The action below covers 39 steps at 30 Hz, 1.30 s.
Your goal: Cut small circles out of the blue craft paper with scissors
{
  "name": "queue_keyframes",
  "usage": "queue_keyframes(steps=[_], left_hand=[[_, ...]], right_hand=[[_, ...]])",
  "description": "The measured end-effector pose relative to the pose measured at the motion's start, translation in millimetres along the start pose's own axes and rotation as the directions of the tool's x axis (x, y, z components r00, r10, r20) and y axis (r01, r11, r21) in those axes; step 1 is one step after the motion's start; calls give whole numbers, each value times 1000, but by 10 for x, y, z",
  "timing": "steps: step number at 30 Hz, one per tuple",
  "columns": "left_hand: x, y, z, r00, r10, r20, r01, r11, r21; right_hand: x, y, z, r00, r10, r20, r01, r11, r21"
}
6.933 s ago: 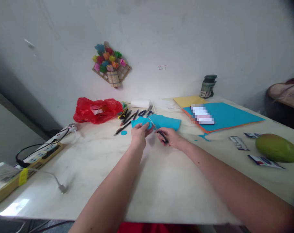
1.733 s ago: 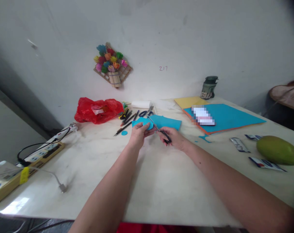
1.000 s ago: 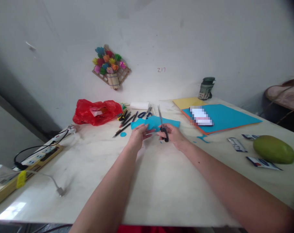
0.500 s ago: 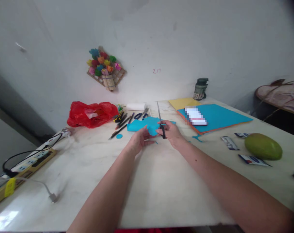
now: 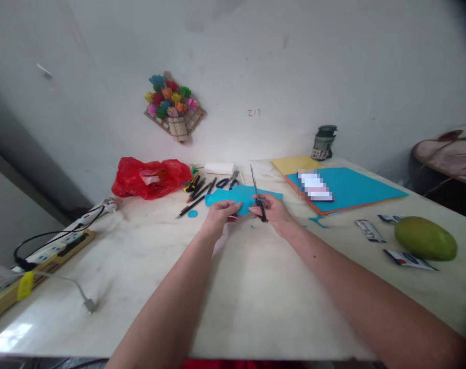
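Observation:
In the head view, my left hand [image 5: 219, 216] pinches a small blue paper piece [image 5: 245, 207] between thumb and fingers. My right hand [image 5: 276, 211] is closed around a pair of scissors [image 5: 255, 187], whose blades point up and away. Its fingertips are at the right edge of the paper piece; whether they grip it too is unclear. Just behind, a larger blue paper sheet [image 5: 217, 195] lies on the table, partly covered by the hands. A blue paper disc [image 5: 193, 213] lies left of my left hand. Blue scraps [image 5: 318, 221] lie to the right.
Behind are pens [image 5: 189, 207], pliers [image 5: 233, 177], a white roll [image 5: 219, 168] and a red bag [image 5: 148, 179]. A phone [image 5: 315, 185] rests on coloured sheets [image 5: 363, 187]. A green fruit [image 5: 425, 238] and sachets [image 5: 371, 230] lie right, a power strip [image 5: 69, 246] left.
My left thumb has come over the paper piece and the fingers below have drawn in. The scissors stay in my right hand. The whole view has shifted slightly.

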<state>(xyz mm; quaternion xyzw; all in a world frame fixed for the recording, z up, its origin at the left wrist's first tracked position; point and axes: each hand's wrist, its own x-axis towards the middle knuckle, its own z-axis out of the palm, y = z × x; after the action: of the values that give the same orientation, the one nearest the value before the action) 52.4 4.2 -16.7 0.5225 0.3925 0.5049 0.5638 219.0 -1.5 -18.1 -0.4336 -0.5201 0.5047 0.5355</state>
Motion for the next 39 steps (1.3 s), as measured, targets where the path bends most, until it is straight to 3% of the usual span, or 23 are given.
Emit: queue_keyframes(steps=[6,15,24,29,39], left_hand=[[-29,13,84,999,-42,-29,41,998,-42],[-48,46,100,999,-53,-7,53,998,23],[-47,19,94,998,-65,19,65,998,-3],[-42,19,102,999,-34,-18,35,999,8],[-58,40,167,998,-19,-58,21,999,38]], right_hand=[[36,53,19,996,-73,-48,72,997,-21],[110,154,-28,964,-253,-84,230,947,-223],[60,81,22,971,-236,-38,227,959,-167],[56,77,32,976,-206,-73,190,965,-180],[54,101,48,947,-301,-117,273,940,-205]])
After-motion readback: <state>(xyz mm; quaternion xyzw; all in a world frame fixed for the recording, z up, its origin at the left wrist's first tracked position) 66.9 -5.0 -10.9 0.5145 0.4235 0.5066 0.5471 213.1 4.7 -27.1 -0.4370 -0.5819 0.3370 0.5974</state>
